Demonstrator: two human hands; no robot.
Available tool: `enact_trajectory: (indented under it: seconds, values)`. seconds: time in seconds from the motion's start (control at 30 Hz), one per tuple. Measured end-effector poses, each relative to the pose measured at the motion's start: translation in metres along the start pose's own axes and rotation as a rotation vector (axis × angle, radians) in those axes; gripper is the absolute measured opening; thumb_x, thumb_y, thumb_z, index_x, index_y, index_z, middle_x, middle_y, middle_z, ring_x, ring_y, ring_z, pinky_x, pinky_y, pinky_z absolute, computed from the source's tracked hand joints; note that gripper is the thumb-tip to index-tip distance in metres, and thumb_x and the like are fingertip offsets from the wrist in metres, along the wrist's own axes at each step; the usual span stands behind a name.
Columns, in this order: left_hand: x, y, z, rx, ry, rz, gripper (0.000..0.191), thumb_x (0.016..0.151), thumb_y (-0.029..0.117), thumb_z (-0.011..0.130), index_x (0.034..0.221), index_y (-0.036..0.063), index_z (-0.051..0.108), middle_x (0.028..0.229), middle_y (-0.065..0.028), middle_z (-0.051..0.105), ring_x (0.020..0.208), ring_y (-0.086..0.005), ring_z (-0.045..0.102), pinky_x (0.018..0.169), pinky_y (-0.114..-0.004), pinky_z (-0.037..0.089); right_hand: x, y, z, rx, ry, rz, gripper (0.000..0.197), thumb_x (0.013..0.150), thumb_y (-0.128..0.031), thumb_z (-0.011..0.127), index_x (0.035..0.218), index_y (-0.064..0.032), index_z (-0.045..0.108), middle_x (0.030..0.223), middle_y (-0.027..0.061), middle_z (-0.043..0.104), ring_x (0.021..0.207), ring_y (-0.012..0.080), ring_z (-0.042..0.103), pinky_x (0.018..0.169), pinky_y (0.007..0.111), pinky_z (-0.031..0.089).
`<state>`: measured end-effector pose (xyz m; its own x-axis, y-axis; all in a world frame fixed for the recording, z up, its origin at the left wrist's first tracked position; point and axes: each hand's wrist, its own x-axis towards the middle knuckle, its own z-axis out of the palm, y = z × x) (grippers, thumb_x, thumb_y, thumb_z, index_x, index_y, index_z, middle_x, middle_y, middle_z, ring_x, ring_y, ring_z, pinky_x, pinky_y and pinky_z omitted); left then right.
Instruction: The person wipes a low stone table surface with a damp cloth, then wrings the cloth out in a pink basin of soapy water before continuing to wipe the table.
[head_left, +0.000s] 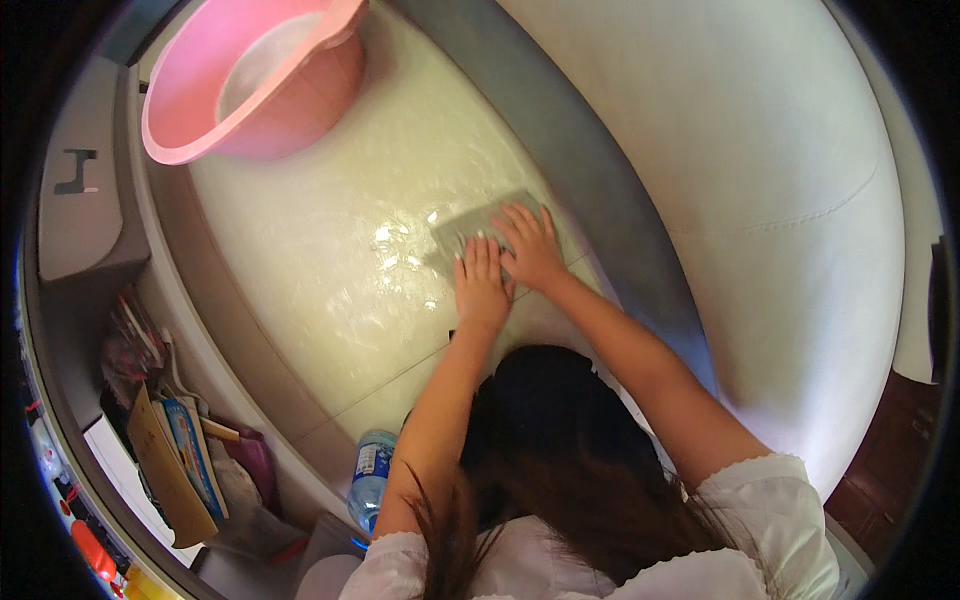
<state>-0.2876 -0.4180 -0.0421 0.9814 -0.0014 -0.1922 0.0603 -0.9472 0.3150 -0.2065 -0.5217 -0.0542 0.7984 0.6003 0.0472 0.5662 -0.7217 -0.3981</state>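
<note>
A grey cloth (459, 225) lies on the wet, shiny tiled floor (300, 247). My left hand (482, 283) presses flat on its lower part, fingers pointing away from me. Just to the right, my right hand (531, 244) rests on the cloth with its fingers spread, close beside the left. Both palms face down, and neither hand's fingers are visibly closed round the cloth. Light glints off the wet tiles left of the cloth.
A pink plastic basin (300, 112) stands at the upper left. A pale sofa (750, 150) with a grey base (600, 165) curves along the right. Left are a cabinet (82, 172) and books (187, 450); a plastic bottle (370, 480) stands beside my left arm.
</note>
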Motion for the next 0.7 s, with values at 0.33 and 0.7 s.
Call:
enact_trajectory:
  seconds: [0.33,0.7]
  values:
    - [0.001,0.011,-0.006,-0.173,0.033,0.081,0.053,0.077,0.017,0.051,0.125,0.0029,0.035,0.127,-0.0146,0.037,0.115,-0.0277,0.037,0.095,-0.039,0.028,-0.016,-0.043,0.008,0.045,-0.08,0.693,0.066,0.08,-0.042,0.045,0.132,-0.0068,0.025,0.139,0.0209,0.01,0.128,0.0355,0.008,0.097,0.059,0.004]
    - [-0.033,-0.047,-0.039,-0.373,0.145,-0.251,0.062,0.079,0.02,0.053,0.132,0.0069,0.025,0.135,-0.0152,0.027,0.126,-0.0323,0.021,0.101,-0.048,0.014,0.014,-0.041,0.008,-0.01,0.018,0.644,0.075,0.075,-0.036,0.053,0.132,-0.0029,0.019,0.139,0.0207,0.006,0.13,0.0345,0.0,0.098,0.059,0.004]
